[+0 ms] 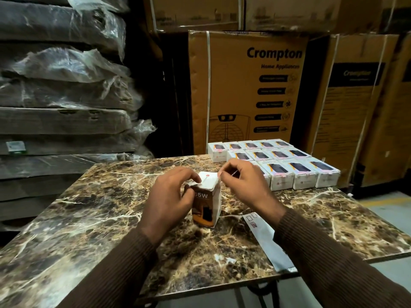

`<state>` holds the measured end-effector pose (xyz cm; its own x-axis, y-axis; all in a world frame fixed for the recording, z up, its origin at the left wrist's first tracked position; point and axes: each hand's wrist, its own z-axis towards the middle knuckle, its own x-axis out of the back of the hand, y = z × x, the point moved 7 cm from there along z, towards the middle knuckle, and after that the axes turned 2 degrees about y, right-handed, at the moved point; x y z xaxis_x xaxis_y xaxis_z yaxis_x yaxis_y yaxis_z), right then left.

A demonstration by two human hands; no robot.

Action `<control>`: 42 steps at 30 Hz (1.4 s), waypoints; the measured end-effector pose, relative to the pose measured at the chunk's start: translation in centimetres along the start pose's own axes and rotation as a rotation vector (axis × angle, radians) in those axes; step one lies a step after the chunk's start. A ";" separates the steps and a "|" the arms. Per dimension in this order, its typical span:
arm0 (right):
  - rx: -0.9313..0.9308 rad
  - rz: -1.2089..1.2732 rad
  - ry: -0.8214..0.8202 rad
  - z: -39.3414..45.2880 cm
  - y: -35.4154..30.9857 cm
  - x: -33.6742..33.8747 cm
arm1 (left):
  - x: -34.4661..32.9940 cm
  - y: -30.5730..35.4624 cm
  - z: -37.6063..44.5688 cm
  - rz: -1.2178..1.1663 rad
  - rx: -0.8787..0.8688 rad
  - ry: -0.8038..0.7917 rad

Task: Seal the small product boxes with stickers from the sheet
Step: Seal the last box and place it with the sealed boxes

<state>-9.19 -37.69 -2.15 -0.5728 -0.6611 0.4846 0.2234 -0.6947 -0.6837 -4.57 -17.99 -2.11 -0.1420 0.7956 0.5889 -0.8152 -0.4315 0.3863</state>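
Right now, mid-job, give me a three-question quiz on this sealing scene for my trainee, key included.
1. True or false: the box being worked on stands upright on the marble table.
2. Which hand steadies that box from the side and top: A) left hand B) right hand C) neither?
3. Fill in: the sticker sheet lies partly under the person's ____ forearm.

Key: 1 true. 2 A; the right hand pinches something small at the box's top edge, probably a sticker, too small to be sure. 3 right. The other small boxes sit in rows at the table's far right.
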 end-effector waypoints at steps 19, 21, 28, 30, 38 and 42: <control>0.079 -0.024 0.012 -0.4 1.0 -0.5 | -0.7 -1.0 0.1 0.052 -0.080 0.028; 0.103 -0.063 0.030 -0.5 0.5 -0.6 | -0.7 -1.4 0.4 0.042 -0.087 0.032; 0.141 -0.097 0.065 -0.1 0.2 -0.9 | -1.3 -2.1 0.8 -0.008 -0.093 0.068; 0.157 -0.094 0.074 0.0 0.1 -0.9 | -1.4 -2.0 0.9 -0.026 -0.100 0.075; 0.206 -0.092 0.118 0.1 0.6 -0.7 | -1.4 -1.5 1.1 -0.013 -0.149 0.113; 0.208 -0.106 0.123 0.5 0.8 -0.7 | -1.7 -1.5 1.5 0.007 -0.170 0.106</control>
<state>-8.23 -37.94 -2.81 -0.6903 -0.5508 0.4692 0.3068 -0.8101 -0.4996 -2.24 -19.33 -2.68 -0.1996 0.8371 0.5094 -0.8957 -0.3667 0.2516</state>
